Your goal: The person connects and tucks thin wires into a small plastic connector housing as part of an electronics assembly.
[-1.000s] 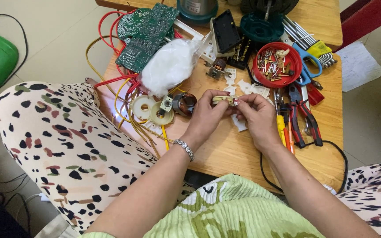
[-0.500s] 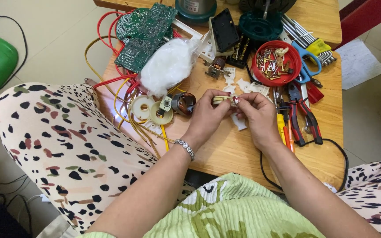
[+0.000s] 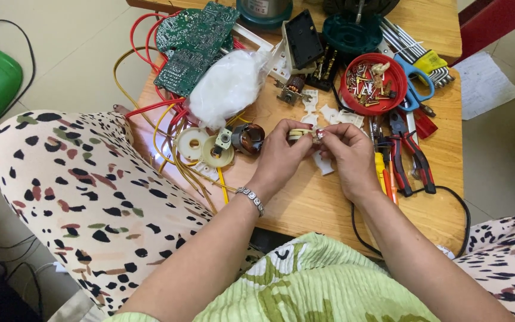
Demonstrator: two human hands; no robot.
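Pinching small cream plastic part [image 3: 298, 133] between left hand [image 3: 281, 156] and right hand [image 3: 346, 156], both closed on it, above wooden surface [image 3: 329, 203]. Likely fitting or prying step. Next move calls for steady fingertip force. Red bowl of screws [image 3: 372, 82], pliers [image 3: 409, 152] near.

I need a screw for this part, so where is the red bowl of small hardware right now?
In the head view the red bowl sits at the table's far right side, beyond the right hand, between the dark teal round base and the blue-handled scissors.
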